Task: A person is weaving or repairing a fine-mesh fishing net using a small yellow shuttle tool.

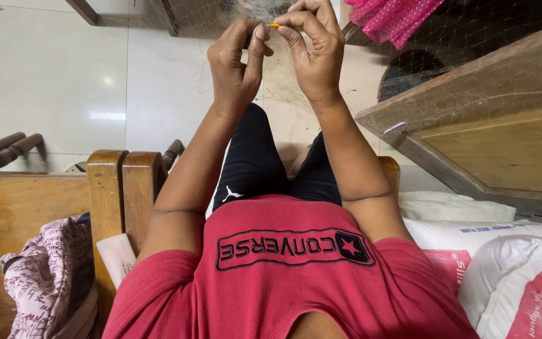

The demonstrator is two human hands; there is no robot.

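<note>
Hands work on a net

The right hand (312,47) pinches a small yellow tool (273,25) up high. The left hand (236,59) grips the thin net (472,81) beside it. Much net hangs loose.

At the lower right of my view I see stacked white sacks (472,235), soft and bulging, with red patches printed on them; the nearest sack (522,289) fills the corner and carries a large red panel. Above them lies a flatter plain white bag (453,206). A small sticker (394,127) with red and blue edges sits on the rim of the slanted wooden board. At lower left, a white paper (117,256) leans against the wooden post.
</note>
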